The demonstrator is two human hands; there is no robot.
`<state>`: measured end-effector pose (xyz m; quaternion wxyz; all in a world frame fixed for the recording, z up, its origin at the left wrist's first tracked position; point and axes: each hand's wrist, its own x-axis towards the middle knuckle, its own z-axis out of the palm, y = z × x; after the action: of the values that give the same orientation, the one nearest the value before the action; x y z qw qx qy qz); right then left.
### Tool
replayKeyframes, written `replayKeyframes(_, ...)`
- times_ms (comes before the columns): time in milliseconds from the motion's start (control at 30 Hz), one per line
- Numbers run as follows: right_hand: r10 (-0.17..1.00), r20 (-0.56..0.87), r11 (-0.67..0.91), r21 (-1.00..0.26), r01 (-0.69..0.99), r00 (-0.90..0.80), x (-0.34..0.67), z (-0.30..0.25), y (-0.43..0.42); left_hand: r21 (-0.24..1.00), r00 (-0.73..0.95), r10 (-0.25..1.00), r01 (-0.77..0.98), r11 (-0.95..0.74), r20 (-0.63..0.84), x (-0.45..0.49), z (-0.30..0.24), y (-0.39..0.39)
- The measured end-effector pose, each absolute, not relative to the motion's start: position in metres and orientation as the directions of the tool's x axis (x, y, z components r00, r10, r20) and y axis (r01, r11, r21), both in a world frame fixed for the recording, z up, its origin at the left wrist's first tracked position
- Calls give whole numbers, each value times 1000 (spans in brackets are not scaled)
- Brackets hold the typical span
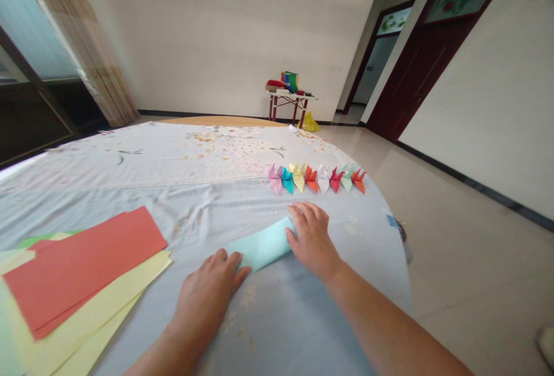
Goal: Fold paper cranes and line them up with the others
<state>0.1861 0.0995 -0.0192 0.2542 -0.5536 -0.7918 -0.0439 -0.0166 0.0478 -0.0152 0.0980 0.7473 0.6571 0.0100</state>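
Left hand [208, 298] and right hand [312, 242], both flat with nothing gripped, press the 7 and 2 o'clock ends of the folded light-blue paper [262, 247] mid-tabletop [194, 191], paper cranes [318, 179] at 1 o'clock; the paper looks light, thin and easily creased, best pinched at its edges.

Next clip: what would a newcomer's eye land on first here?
The left hand and right hand press flat on a folded pale blue paper on the cloth-covered table. Beyond it stands a row of colourful folded paper figures; a red sheet lies on yellow sheets at the left.
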Motion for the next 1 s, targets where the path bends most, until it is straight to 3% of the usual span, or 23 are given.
replayKeyframes(100,794,453,516,-151,843,-405,160,-19,82,143,144,984,981,-128,-107,-16,-15,47)
replayKeyframes(233,787,327,584,-127,802,-522,139,-29,69,139,148,984,981,-133,-99,-16,-16,48)
replayKeyframes(400,856,257,487,-110,866,-449,152,-36,73,157,152,984,978,-137,-91,-19,-19,49)
replayKeyframes(600,936,216,284,1,959,-277,209,-40,90,161,146,981,979,-125,-125,-18,-15,49)
replayKeyframes(700,934,274,234,9,972,-227,224,-31,97,153,141,980,981,-119,-141,-17,-14,50)
replayKeyframes(767,900,342,304,-42,952,-272,218,-23,98,132,140,981,984,-123,-133,-17,-13,49)
replayKeyframes(867,859,371,434,-161,887,-353,194,-20,94,69,164,985,985,-160,-58,-16,-9,45)
replayKeyframes(1000,851,290,502,-202,841,-439,170,-32,90,-15,240,949,970,-242,202,-1,-9,34)
